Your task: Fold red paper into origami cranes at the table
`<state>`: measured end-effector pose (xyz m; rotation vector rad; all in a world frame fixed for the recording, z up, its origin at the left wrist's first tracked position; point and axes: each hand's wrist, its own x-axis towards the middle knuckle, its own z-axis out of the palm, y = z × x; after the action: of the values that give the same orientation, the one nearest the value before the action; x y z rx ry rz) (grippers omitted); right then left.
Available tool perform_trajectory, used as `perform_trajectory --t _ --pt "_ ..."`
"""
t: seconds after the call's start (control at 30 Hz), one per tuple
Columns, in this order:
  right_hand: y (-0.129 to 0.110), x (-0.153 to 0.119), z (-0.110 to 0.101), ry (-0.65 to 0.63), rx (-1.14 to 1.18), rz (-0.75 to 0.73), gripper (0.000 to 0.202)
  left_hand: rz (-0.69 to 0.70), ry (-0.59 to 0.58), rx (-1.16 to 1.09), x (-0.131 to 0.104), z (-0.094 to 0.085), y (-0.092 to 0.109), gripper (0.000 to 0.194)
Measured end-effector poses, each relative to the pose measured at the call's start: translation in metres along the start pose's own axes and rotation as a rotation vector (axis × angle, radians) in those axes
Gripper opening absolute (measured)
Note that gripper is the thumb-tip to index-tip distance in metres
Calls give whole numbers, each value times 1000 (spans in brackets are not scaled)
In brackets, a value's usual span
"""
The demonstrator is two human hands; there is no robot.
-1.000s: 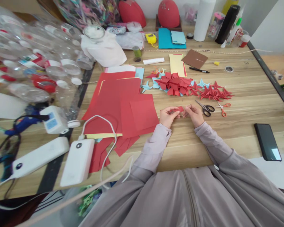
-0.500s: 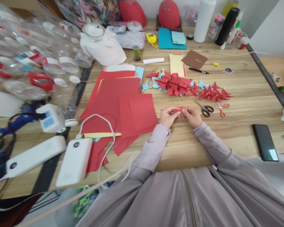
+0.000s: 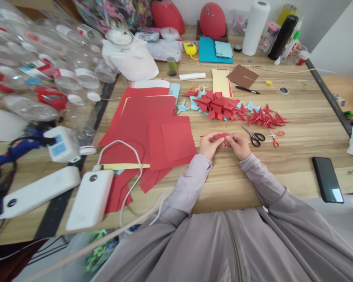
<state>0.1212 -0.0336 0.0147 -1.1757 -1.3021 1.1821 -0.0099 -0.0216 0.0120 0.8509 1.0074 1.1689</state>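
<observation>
A small folded piece of red paper (image 3: 220, 136) is pinched between my two hands over the middle of the table. My left hand (image 3: 209, 145) grips its left part, and my right hand (image 3: 237, 145) holds the right end with thumb and fingers. Much of the paper is hidden by the fingers. Just beyond them lies a pile of folded red paper shapes (image 3: 219, 105), with light blue ones (image 3: 182, 107) among it. Black-handled scissors (image 3: 255, 138) and orange-handled scissors (image 3: 276, 138) rest right of my right hand. Red paper sheets (image 3: 176, 143) lie left of my left hand.
Two white power banks (image 3: 90, 199) and a looping white cable (image 3: 137, 152) occupy the left front. Plastic bottles (image 3: 32, 109) crowd the far left. A black phone (image 3: 328, 180) lies near the right front edge. A white bottle (image 3: 255, 27) stands at the back.
My fingers have shifted slightly, and a little more of the red paper's top shows between them. Both hands keep their hold. The whole view has tilted a little.
</observation>
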Motion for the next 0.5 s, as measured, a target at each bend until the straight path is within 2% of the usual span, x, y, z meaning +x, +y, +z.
perform_trajectory --t 0.5 --pt "4 2 0 2 80 70 37 22 6 -2 -2 3 0 41"
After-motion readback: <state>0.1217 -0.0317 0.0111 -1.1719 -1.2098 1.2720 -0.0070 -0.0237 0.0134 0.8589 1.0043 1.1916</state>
